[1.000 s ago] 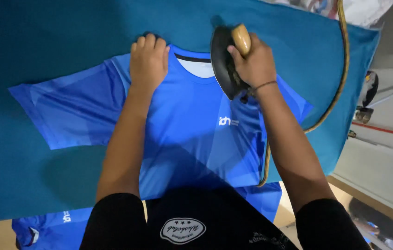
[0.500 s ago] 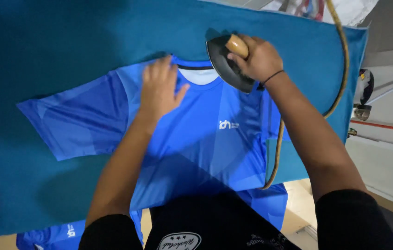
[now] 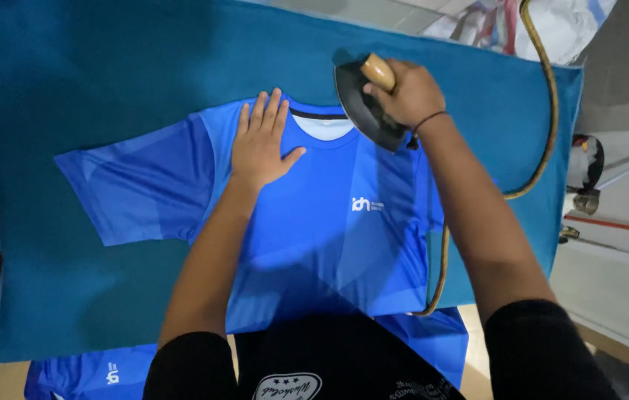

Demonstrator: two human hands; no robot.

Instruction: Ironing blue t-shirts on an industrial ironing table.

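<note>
One blue jersey [image 3: 329,230] lies spread flat, front up, across the teal ironing cloth [image 3: 107,74], its collar toward the far edge and its hem hanging off the near edge by the person's body. The left hand [image 3: 261,144] rests palm down on the jersey's upper chest just left of the collar, fingers together and extended, thumb splayed, gripping nothing. The right hand [image 3: 407,92] is clamped around the wooden handle of one dark iron [image 3: 363,107], which sits tilted on the jersey's right shoulder beside the collar (its soleplate partly lifted, as far as can be seen). One tan cord [image 3: 544,126] curves from the far right corner of the cloth down along its right edge. A second blue garment [image 3: 100,370] shows below the near edge, at the left corner.
</note>
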